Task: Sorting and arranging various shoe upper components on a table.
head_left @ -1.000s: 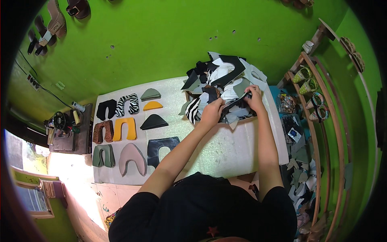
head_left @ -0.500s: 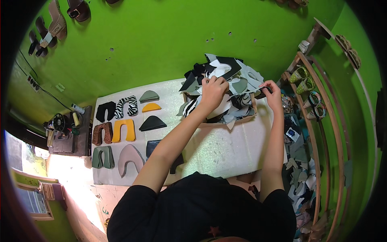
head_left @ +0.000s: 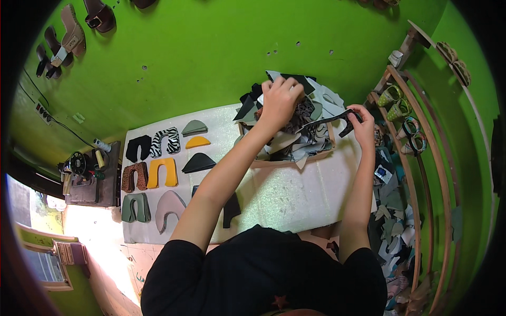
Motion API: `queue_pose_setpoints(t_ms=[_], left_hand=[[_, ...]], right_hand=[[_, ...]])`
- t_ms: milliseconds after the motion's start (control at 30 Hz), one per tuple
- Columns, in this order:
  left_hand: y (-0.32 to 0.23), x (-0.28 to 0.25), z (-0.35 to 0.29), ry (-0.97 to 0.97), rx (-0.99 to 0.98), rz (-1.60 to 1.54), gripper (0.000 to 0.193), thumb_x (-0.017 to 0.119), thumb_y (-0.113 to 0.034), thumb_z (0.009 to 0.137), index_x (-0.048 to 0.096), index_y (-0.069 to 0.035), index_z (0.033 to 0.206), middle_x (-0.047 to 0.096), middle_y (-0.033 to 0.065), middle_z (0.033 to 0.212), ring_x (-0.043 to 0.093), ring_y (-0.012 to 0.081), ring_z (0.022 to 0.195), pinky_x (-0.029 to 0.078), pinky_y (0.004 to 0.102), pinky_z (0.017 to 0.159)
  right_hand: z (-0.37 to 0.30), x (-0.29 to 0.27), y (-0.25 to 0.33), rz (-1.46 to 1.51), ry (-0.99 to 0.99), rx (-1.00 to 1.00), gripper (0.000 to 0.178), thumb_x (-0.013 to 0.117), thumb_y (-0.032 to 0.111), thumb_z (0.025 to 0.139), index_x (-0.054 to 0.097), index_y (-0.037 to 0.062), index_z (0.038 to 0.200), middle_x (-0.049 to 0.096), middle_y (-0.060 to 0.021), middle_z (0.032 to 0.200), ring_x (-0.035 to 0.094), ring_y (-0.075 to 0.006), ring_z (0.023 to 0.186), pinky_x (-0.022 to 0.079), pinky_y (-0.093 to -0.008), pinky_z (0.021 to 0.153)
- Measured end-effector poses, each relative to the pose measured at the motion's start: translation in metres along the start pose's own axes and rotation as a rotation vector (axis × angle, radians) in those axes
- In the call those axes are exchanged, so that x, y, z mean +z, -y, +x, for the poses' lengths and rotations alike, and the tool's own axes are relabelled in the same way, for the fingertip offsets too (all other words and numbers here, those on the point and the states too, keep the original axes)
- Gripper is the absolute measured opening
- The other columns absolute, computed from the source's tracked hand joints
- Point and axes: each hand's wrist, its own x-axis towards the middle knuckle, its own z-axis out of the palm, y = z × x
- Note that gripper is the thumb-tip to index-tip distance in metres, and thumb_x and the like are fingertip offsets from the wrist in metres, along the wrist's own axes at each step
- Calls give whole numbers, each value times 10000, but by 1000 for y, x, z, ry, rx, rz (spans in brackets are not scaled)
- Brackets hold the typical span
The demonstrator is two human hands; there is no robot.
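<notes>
A cardboard box (head_left: 316, 157) overflows with leather and fabric scraps (head_left: 331, 100) in black, white, grey-green and patterned pieces. My left hand (head_left: 282, 102) reaches over the heap with its fingers curled down and closed; what they grip is hidden. Dark patterned material (head_left: 299, 118) bunches just beside and below it. At the box's right side my right hand (head_left: 362, 125) pinches a curved dark strip (head_left: 345, 124), whose pale end stretches left over the scraps.
Left on the white-covered table (head_left: 284, 205) sit stacks of cut pieces: zebra (head_left: 165, 142), yellow arches (head_left: 162, 173), pink arches (head_left: 170, 208) and half-moons (head_left: 198, 163). A sewing machine (head_left: 78, 162) stands far left. A wooden rack (head_left: 421, 174) and piled scraps (head_left: 392, 226) flank the right.
My left hand has moved farther over the heap, and dark patterned material now shows beneath it. The zebra scrap by the box's left side is out of sight. More of the right hand's dark strip shows.
</notes>
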Motion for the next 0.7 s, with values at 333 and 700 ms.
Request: queue_pose_setpoints(t_ms=[333,700], left_hand=[[15,-17,27,117,-284,-205,128,616,-199,762,559,-97,815,618,51,739,580,232,700,332,353,680],[54,20,-43,230,-834,-1068,167,594,-173,820,516,-42,889,562,45,774,500,108,688,400,247,613]], right_hand=[[-10,-6,12,14,-42,65,168,593,33,783,590,-32,938,598,-27,832,524,-92,773,429,-228,717],[-9,3,62,391,121,25,197,574,46,812,572,-25,996,587,-21,887,525,-81,782,412,-213,739]])
